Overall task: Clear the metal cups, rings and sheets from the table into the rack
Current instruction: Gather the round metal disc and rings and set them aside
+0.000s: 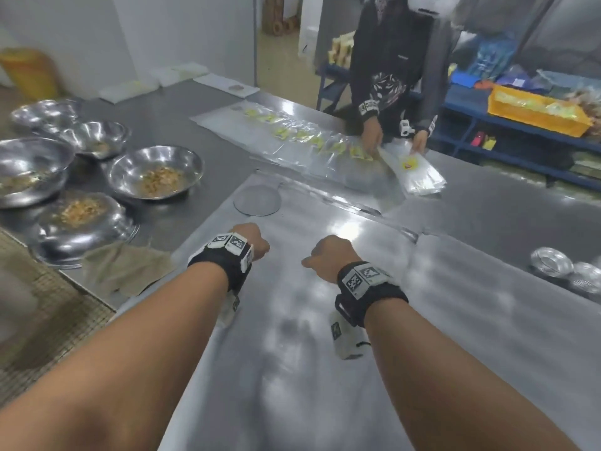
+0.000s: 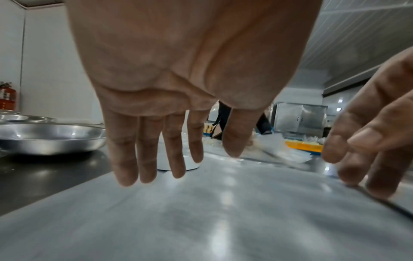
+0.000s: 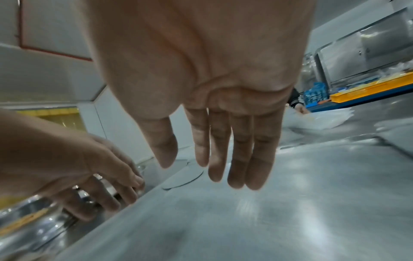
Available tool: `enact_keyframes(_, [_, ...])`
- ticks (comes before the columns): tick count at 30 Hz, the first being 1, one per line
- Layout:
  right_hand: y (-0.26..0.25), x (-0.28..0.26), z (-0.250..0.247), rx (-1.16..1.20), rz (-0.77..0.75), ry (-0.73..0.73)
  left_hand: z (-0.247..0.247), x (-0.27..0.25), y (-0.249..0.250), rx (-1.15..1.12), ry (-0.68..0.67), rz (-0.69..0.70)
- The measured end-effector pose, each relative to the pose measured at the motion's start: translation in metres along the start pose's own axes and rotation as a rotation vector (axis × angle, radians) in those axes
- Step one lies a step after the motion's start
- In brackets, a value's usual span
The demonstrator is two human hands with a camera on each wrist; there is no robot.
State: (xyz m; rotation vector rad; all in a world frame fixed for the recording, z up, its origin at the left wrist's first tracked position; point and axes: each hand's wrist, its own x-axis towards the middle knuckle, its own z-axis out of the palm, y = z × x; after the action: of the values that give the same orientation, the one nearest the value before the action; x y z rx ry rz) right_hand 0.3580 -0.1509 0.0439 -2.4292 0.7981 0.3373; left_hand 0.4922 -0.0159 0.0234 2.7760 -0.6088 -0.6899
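A large dull metal sheet (image 1: pixel 309 353) covers the near part of the steel table. A flat round metal disc (image 1: pixel 257 200) lies on its far left corner. Two small metal cups (image 1: pixel 551 262) stand at the right edge of the head view. My left hand (image 1: pixel 250 242) and right hand (image 1: pixel 331 255) hover side by side low over the sheet, short of the disc. In the left wrist view the left hand (image 2: pixel 172 155) hangs with straight fingers and holds nothing. In the right wrist view the right hand (image 3: pixel 223 159) does the same above the sheet (image 3: pixel 279 211).
Several steel bowls (image 1: pixel 155 172) with food scraps stand to the left, with a brown cloth (image 1: pixel 126 268) near them. Across the table another person (image 1: pixel 390 76) handles clear plastic bags (image 1: pixel 411 172). Blue shelving with a yellow crate (image 1: pixel 536 110) stands behind.
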Motion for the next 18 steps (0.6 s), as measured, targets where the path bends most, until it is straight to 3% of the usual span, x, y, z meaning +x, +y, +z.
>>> enact_keyframes(10, [-0.058,0.179,0.03,-0.096,-0.018,0.095,-0.027,0.165,-0.053,-0.013,0.07,0.003])
enact_keyframes(18, [-0.076,0.268,0.047,-0.093,0.099,0.105,-0.022,0.242,-0.048,0.069,0.083,-0.058])
